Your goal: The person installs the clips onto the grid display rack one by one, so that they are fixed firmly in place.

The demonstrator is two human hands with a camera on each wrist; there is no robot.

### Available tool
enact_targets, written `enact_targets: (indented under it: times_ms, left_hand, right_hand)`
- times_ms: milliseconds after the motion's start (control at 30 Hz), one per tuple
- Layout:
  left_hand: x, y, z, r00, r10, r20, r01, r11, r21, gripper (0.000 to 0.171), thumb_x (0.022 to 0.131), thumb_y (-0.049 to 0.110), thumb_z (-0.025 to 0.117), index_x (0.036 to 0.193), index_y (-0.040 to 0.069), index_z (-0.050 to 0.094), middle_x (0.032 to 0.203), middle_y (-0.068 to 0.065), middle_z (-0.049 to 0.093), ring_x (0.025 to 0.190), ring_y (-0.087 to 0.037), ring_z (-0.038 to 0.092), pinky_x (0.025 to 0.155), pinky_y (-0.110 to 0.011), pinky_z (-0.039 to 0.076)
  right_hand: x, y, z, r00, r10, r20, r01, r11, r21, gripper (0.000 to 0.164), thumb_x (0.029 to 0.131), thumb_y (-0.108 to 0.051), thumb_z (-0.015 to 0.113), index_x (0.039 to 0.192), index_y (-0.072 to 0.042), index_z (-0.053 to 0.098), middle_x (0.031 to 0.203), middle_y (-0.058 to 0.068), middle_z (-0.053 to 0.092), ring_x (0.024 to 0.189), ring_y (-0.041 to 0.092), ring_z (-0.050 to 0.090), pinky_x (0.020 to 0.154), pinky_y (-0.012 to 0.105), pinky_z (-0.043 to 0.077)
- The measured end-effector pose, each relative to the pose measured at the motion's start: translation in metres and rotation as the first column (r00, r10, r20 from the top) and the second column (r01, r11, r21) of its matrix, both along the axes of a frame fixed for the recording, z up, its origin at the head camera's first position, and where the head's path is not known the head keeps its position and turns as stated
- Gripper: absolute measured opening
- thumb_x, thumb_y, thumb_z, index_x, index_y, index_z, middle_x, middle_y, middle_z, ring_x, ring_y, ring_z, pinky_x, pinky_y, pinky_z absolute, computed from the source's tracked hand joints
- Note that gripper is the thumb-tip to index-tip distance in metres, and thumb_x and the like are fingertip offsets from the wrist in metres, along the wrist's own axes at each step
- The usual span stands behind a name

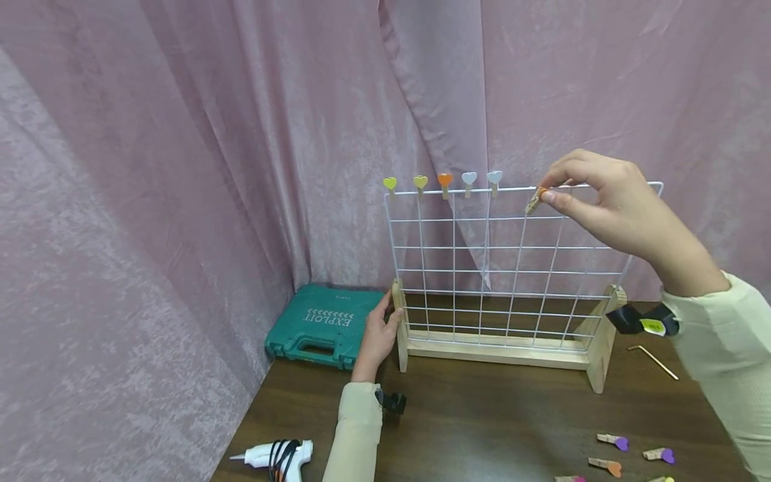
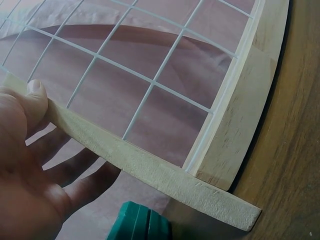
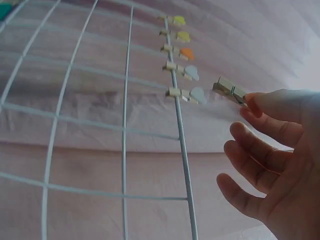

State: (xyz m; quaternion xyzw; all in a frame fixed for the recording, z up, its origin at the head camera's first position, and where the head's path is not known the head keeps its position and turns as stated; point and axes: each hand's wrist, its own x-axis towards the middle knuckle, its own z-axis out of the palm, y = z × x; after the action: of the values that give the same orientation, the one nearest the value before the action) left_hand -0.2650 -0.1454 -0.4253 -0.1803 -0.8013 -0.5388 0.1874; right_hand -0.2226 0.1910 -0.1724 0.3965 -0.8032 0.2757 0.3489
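A white wire grid (image 1: 500, 248) stands upright in a wooden stand (image 1: 494, 353). My left hand (image 1: 377, 335) holds the stand's left upright (image 2: 150, 167), thumb on one side and fingers behind. Between thumb and index finger, my right hand (image 1: 608, 194) pinches a small wooden clothespin (image 3: 230, 91) with an orange heart. In the head view this clothespin overlaps the grid's top bar; the right wrist view shows it apart from the wire. Several heart clothespins sit along the top bar's left half: yellow-green (image 1: 390, 183), yellow (image 1: 420, 181), orange (image 1: 445, 179) and white ones (image 1: 494, 177).
Left of the stand lies a green tool case (image 1: 328, 321). A white glue gun (image 1: 283, 458) with a black cord is at the front left. Several loose clothespins (image 1: 605, 463) lie front right, and a hex key (image 1: 656, 363) rests right of the stand. Pink curtains (image 1: 337, 134) hang behind.
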Motion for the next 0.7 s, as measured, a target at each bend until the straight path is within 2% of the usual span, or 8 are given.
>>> enact_targets:
  times_ms: [67, 167, 400, 500, 700]
  left_hand:
    - [0.005, 0.002, 0.007, 1.0, -0.002, 0.005, 0.002, 1.0, -0.003, 0.046, 0.096, 0.008, 0.049, 0.139, -0.004, 0.036, 0.126, -0.025, 0.051, 0.116, -0.034, 0.049, 0.096, -0.048, 0.039]
    - [0.007, 0.002, 0.008, 1.0, -0.004, 0.015, 0.004, 1.0, 0.0, 0.046, 0.096, 0.007, 0.049, 0.139, -0.004, 0.036, 0.126, -0.025, 0.052, 0.116, -0.033, 0.049, 0.096, -0.047, 0.039]
    - [-0.013, -0.004, -0.019, 1.0, -0.003, -0.003, 0.003, 1.0, 0.024, 0.048, 0.095, 0.014, 0.051, 0.14, 0.002, 0.038, 0.124, -0.022, 0.054, 0.114, -0.032, 0.051, 0.093, -0.047, 0.041]
    - [-0.016, -0.004, -0.022, 1.0, 0.004, -0.001, -0.004, 1.0, 0.023, 0.049, 0.095, 0.019, 0.051, 0.141, 0.006, 0.038, 0.123, -0.018, 0.056, 0.113, -0.028, 0.052, 0.093, -0.044, 0.043]
    - [-0.016, -0.003, -0.022, 1.0, 0.005, 0.013, -0.005, 1.0, 0.028, 0.05, 0.095, 0.021, 0.051, 0.141, 0.008, 0.038, 0.123, -0.017, 0.056, 0.113, -0.027, 0.052, 0.092, -0.043, 0.043]
  right_hand:
    - [-0.004, -0.001, 0.005, 1.0, -0.019, -0.018, 0.019, 1.0, 0.023, 0.014, 0.08, 0.004, 0.067, 0.09, -0.006, 0.067, 0.091, -0.001, 0.062, 0.088, 0.0, 0.051, 0.077, 0.017, 0.035]
    - [-0.01, -0.003, 0.011, 0.998, -0.048, -0.042, 0.05, 0.998, 0.048, 0.011, 0.081, 0.003, 0.067, 0.088, -0.005, 0.067, 0.091, -0.002, 0.062, 0.088, 0.001, 0.05, 0.075, 0.019, 0.034]
    - [-0.025, -0.006, 0.024, 0.997, -0.058, -0.049, 0.062, 0.993, 0.099, 0.008, 0.081, 0.001, 0.066, 0.084, -0.006, 0.067, 0.092, 0.003, 0.06, 0.091, 0.016, 0.05, 0.073, 0.031, 0.032]
    - [-0.03, -0.006, 0.029, 0.997, -0.041, -0.065, 0.049, 0.989, 0.136, 0.008, 0.079, 0.003, 0.068, 0.08, -0.005, 0.069, 0.093, 0.007, 0.058, 0.09, 0.022, 0.048, 0.071, 0.036, 0.031]
    - [-0.038, -0.009, 0.035, 0.997, -0.041, -0.062, 0.052, 0.983, 0.174, 0.01, 0.074, 0.004, 0.072, 0.077, -0.006, 0.073, 0.095, 0.007, 0.057, 0.09, 0.022, 0.043, 0.072, 0.037, 0.028]
